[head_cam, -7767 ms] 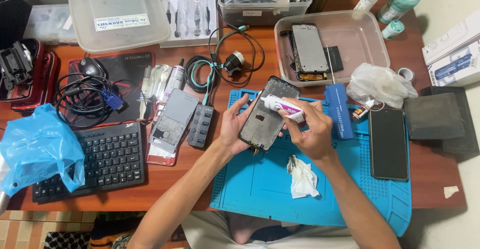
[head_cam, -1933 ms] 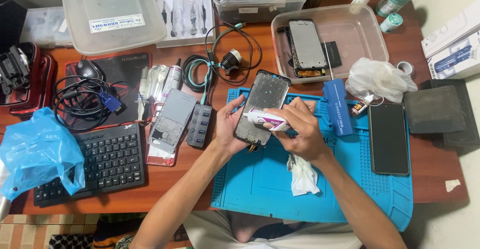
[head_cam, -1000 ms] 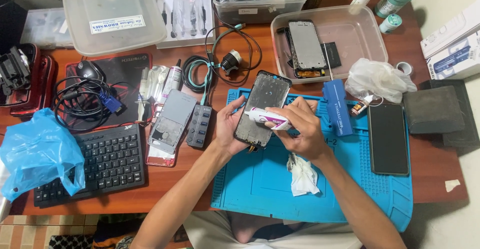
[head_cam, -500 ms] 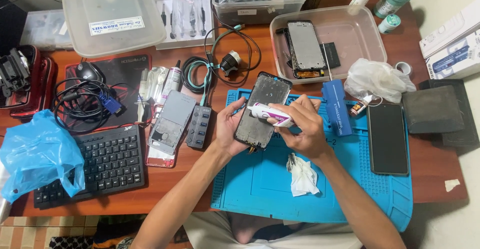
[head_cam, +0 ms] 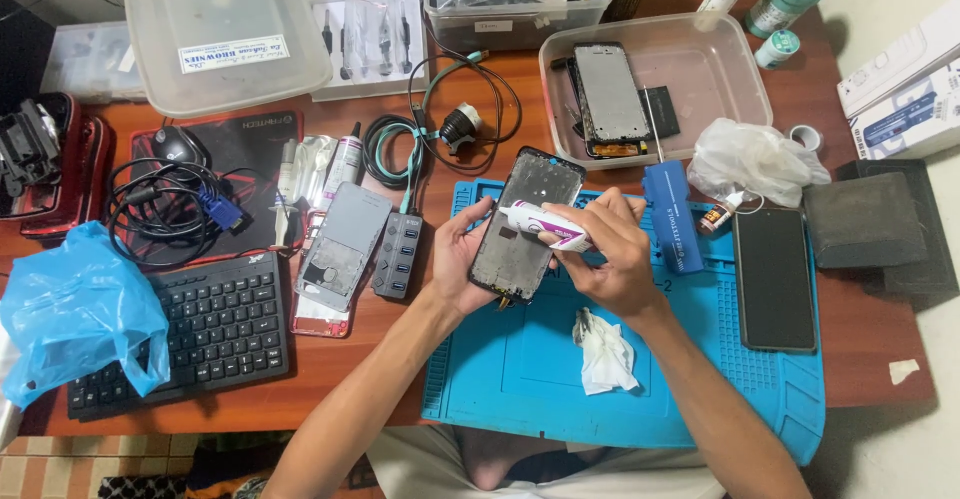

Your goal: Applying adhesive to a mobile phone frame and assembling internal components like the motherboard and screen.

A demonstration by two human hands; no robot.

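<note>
Phone frame [head_cam: 527,221] tilting above the blue mat's [head_cam: 520,369] upper-left corner, left hand [head_cam: 462,259] cupping its left edge with fingers curled, right hand [head_cam: 610,254] pinching a white tube [head_cam: 545,227] lying across its face, crumpled tissue [head_cam: 605,351] lying just below the right hand.

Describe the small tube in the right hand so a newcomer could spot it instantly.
Start at the blue work mat in the middle of the wooden desk. Above its upper left part, the left hand props up a dark phone frame. The tube lies across that frame, pinched in the right hand: it is white with a magenta band, nozzle pointing left, the only such tube over the mat.
</note>
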